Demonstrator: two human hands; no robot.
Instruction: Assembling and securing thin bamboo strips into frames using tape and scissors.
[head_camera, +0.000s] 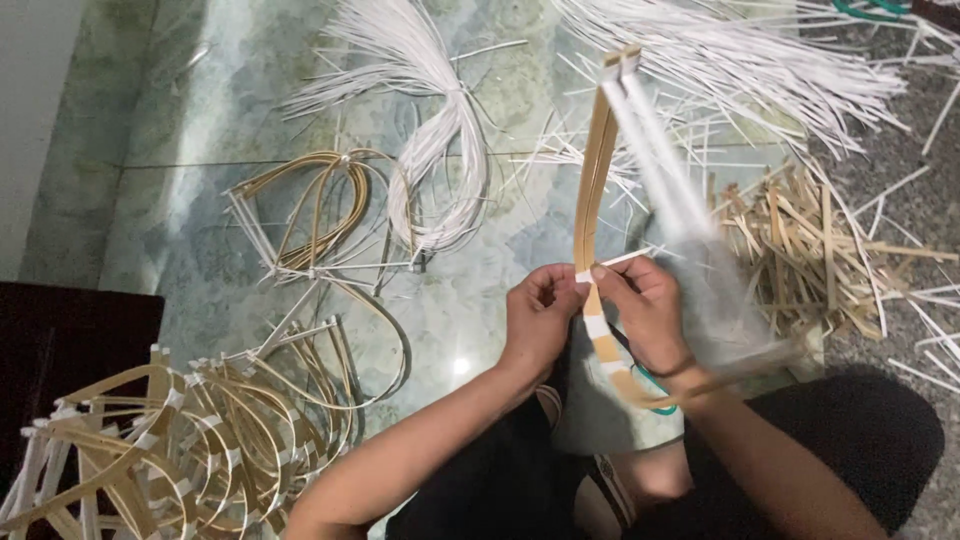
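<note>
My left hand (540, 318) and my right hand (645, 310) meet in the middle of the view. Both pinch a long bent bundle of tan bamboo strips (593, 190) that rises from my hands to a white-bound top end. White strip wraps (597, 327) band the bundle just below my fingers. A white strip (660, 180) runs blurred from the top end down to the right. My fingertips close on the bundle where a white strip end sticks out.
A pile of finished bent bamboo loops (190, 440) lies at lower left, with more loops (315, 215) on the green stone floor (200, 100). A white strip bundle (440, 130) lies ahead. Short bamboo offcuts (800, 250) lie at right. My dark-clothed legs (860, 440) fill the bottom.
</note>
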